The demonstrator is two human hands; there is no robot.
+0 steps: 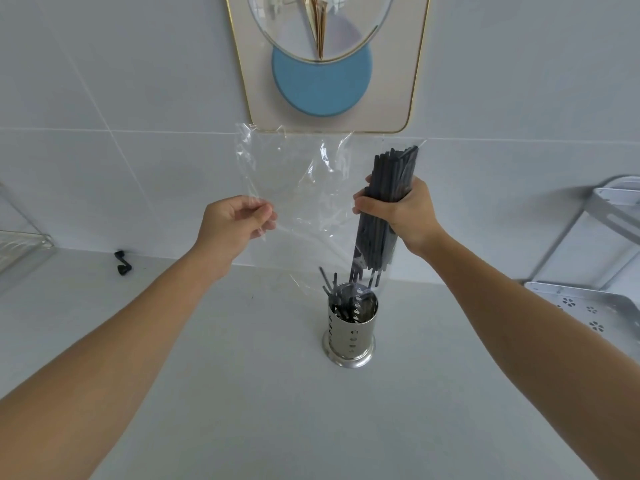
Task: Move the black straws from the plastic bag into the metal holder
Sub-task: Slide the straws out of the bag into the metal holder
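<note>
My right hand (401,211) grips a thick bundle of black straws (381,237) through the clear plastic bag (294,188), holding it nearly upright. The bundle's lower ends hang just above the perforated metal holder (351,329) on the white counter. Several black straws (341,299) stand loosely inside the holder, some leaning out to the left. My left hand (235,225) pinches the bag's left edge and holds it stretched out to the side.
A small black object (123,263) lies on the counter by the wall at the left. A metal rack (588,303) stands at the right, a clear rack (20,240) at the far left. A framed panel with a blue disc (322,88) hangs on the tiled wall.
</note>
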